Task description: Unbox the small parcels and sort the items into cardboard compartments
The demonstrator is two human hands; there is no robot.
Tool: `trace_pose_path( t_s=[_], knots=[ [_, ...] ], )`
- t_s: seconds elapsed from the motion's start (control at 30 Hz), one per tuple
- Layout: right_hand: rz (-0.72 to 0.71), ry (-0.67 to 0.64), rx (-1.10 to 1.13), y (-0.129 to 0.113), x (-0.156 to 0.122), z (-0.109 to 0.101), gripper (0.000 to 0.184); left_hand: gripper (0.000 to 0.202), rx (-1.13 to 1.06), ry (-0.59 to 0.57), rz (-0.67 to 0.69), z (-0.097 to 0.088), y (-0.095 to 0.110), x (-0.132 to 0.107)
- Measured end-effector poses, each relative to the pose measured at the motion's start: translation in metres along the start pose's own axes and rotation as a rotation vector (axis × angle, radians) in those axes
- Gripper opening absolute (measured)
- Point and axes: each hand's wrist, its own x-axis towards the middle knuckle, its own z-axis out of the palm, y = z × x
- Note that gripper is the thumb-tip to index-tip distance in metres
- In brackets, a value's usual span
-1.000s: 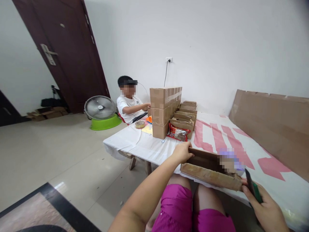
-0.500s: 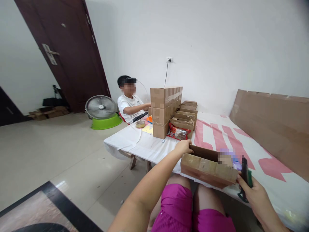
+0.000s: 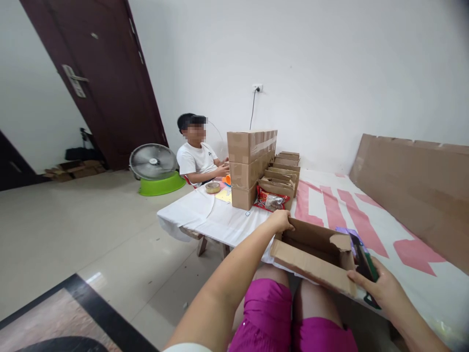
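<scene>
An open cardboard box (image 3: 311, 264) is tilted at the near table edge, its hollow inside facing up toward me. My left hand (image 3: 281, 221) is closed on its far left corner. At the right end, my right hand (image 3: 377, 283) is wrapped round a black-and-green tool (image 3: 364, 259), whose exact kind I cannot make out. The thumb of that hand also presses on the box's near right corner. One flap at the right end looks torn. Behind that end lies a purple packet (image 3: 348, 230), partly hidden.
Sealed boxes (image 3: 242, 171) stand stacked on the table, with several open boxes (image 3: 287, 176) beside them and a red snack bag (image 3: 271, 199) in front. A tape roll (image 3: 212, 187) lies left. Large cardboard (image 3: 414, 190) leans right. A co-worker (image 3: 198, 156) sits beyond; a fan (image 3: 154, 161) stands near the door.
The box has tipped so more of its inside shows. My right hand and the tool have shifted slightly left and down. The co-worker's arm has drawn back.
</scene>
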Motion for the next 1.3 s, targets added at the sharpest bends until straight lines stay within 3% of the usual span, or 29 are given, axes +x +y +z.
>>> trace_pose_path(
  t_s=[0.23, 0.4, 0.47, 0.53, 0.6, 0.7, 0.77, 0.93, 1.07, 1.3],
  knots=[
    [-0.079, 0.154, -0.189, 0.008, -0.013, 0.009, 0.065, 0.033, -0.039, 0.069, 0.018, 0.004, 0.006, -0.002],
    [-0.110, 0.217, -0.198, 0.013, -0.014, 0.018, 0.061, 0.029, -0.053, 0.311, 0.030, -0.009, 0.015, -0.022],
    [-0.145, 0.236, -0.190, 0.015, -0.015, 0.021, 0.061, 0.025, 0.033, 0.367, 0.094, -0.016, 0.022, -0.033],
    [-0.203, 0.256, -0.187, 0.016, -0.015, 0.025, 0.062, 0.024, 0.157, 0.327, 0.202, -0.021, 0.028, -0.041],
    [-0.300, 0.263, -0.191, 0.016, -0.014, 0.029, 0.061, 0.028, 0.274, 0.208, 0.304, -0.022, 0.034, -0.046],
    [-0.457, 0.239, -0.219, 0.016, -0.012, 0.033, 0.050, 0.037, 0.424, -0.002, 0.347, -0.019, 0.039, -0.048],
    [-0.518, 0.233, -0.236, 0.016, -0.011, 0.033, 0.044, 0.044, 0.518, -0.079, 0.349, -0.017, 0.040, -0.048],
    [-0.566, 0.241, -0.252, 0.019, -0.010, 0.033, 0.042, 0.051, 0.557, 0.034, 0.366, -0.023, 0.038, -0.054],
    [-0.564, 0.236, -0.245, 0.020, -0.014, 0.035, 0.043, 0.056, 0.444, 0.084, 0.260, -0.027, 0.033, -0.060],
    [-0.543, 0.203, -0.226, 0.021, -0.015, 0.036, 0.043, 0.027, 0.370, 0.038, 0.216, -0.022, 0.034, -0.056]
  ],
)
